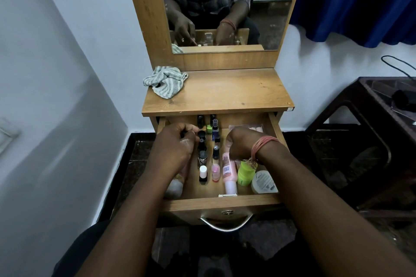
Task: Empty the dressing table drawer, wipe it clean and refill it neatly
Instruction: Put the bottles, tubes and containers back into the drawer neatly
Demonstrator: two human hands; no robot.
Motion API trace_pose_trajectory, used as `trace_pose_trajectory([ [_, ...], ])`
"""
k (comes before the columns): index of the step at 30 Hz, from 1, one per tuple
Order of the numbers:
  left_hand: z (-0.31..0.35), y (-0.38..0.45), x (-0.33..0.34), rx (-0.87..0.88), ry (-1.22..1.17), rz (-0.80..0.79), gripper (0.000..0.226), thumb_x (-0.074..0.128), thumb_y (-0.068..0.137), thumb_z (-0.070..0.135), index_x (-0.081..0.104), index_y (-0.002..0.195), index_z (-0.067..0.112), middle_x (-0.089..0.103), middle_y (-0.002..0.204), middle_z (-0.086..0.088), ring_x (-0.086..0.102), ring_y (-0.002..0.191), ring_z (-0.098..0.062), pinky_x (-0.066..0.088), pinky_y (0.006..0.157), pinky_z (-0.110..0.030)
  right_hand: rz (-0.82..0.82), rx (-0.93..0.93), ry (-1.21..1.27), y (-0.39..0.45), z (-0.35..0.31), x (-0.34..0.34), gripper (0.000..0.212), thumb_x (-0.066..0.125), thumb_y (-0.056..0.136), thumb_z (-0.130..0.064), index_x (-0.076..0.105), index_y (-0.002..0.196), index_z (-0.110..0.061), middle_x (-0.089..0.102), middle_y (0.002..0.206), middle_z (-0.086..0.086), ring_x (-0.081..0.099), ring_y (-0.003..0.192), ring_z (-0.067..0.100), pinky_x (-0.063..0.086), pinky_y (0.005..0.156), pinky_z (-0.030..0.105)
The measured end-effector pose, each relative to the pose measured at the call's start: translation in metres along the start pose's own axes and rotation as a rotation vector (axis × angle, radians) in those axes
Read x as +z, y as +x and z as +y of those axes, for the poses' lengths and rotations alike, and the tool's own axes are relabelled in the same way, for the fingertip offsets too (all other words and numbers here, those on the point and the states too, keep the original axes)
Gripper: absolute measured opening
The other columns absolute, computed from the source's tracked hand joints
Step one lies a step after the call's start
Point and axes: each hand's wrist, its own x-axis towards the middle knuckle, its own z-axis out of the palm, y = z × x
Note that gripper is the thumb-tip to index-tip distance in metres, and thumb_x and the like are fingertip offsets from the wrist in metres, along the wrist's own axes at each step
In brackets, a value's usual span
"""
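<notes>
Both hands are down inside the open drawer point(221, 202) of the dressing table point(225, 90), seen from the head camera, and they hide a good part of what lies in it. The left hand point(174, 145) is curled, its fingertips closing on something small and dark at the drawer's left side; the knuckles cover it, so I cannot tell what it is or whether it is truly gripped. Under that wrist a pale bottle point(174, 186) shows only in part. The right hand point(242, 143) is bent into a loose fist with a salmon thread band point(262, 147) at the wrist; whether it holds anything is hidden by the back of the hand. Just beyond its knuckles a flat pinkish packet point(256, 128) peeks out, mostly covered.

Between the two hands run two rows of small nail polish bottles point(215, 152), some dark and hard to separate, ending nearer me in a white-capped one point(203, 174) and a small pink one point(215, 171). Below the right hand lie a pink tube point(228, 173), a green container point(245, 173) and a white round tub point(264, 182), touching one another.

Past the left hand, a striped cloth point(165, 82) sits crumpled on the tabletop. The mirror point(225, 4) repeats the hands dimly.
</notes>
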Motion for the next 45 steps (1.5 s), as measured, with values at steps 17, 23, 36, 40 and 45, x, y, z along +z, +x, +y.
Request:
trace_pose_trajectory([
  [17, 0.003, -0.002, -0.002, -0.009, -0.009, 0.002, 0.016, 0.063, 0.099, 0.022, 0.078, 0.098, 0.024, 0.076, 0.092, 0.014, 0.069, 0.092, 0.0, 0.055, 0.088, -0.026, -0.203, 0.029, -0.066, -0.005, -0.005, -0.007, 0.033, 0.08, 0.075, -0.035, 0.048, 0.073, -0.024, 0.06, 0.088, 0.002, 0.062, 0.084, 0.026, 0.055, 0.071, 0.034],
  [23, 0.005, -0.004, -0.003, -0.015, -0.021, -0.009, 0.016, 0.063, 0.097, 0.02, 0.078, 0.096, 0.024, 0.077, 0.092, 0.013, 0.07, 0.089, 0.002, 0.057, 0.089, -0.028, -0.261, 0.061, -0.087, -0.001, 0.003, -0.01, 0.038, 0.073, 0.078, -0.043, 0.064, 0.105, -0.018, 0.064, 0.102, 0.003, 0.062, 0.091, 0.022, 0.054, 0.069, 0.032],
  [36, 0.011, -0.008, -0.004, -0.066, -0.023, -0.015, 0.014, 0.064, 0.096, 0.021, 0.078, 0.095, 0.024, 0.078, 0.092, 0.011, 0.072, 0.089, -0.001, 0.058, 0.09, -0.03, -0.287, -0.076, 0.384, -0.017, 0.008, -0.039, 0.028, 0.073, 0.083, -0.02, 0.068, 0.099, 0.001, 0.064, 0.09, 0.015, 0.057, 0.075, 0.02, 0.047, 0.062, 0.028],
  [40, 0.016, -0.013, -0.001, -0.063, -0.055, 0.023, 0.015, 0.064, 0.099, 0.016, 0.078, 0.096, 0.018, 0.076, 0.094, 0.007, 0.067, 0.077, 0.01, 0.045, 0.064, -0.004, -0.238, -0.144, 0.479, -0.023, 0.016, -0.048, 0.015, 0.074, 0.08, -0.015, 0.063, 0.087, -0.008, 0.068, 0.097, 0.021, 0.062, 0.094, 0.032, 0.051, 0.092, 0.047],
  [45, 0.011, -0.007, -0.008, -0.09, 0.018, -0.035, 0.02, 0.063, 0.099, 0.029, 0.078, 0.088, 0.022, 0.077, 0.088, 0.013, 0.07, 0.083, 0.001, 0.055, 0.085, -0.029, -0.23, -0.208, 0.699, -0.049, 0.03, -0.075, 0.034, 0.075, 0.068, -0.018, 0.062, 0.098, -0.006, 0.057, 0.089, 0.02, 0.044, 0.07, 0.025, 0.035, 0.056, 0.033],
])
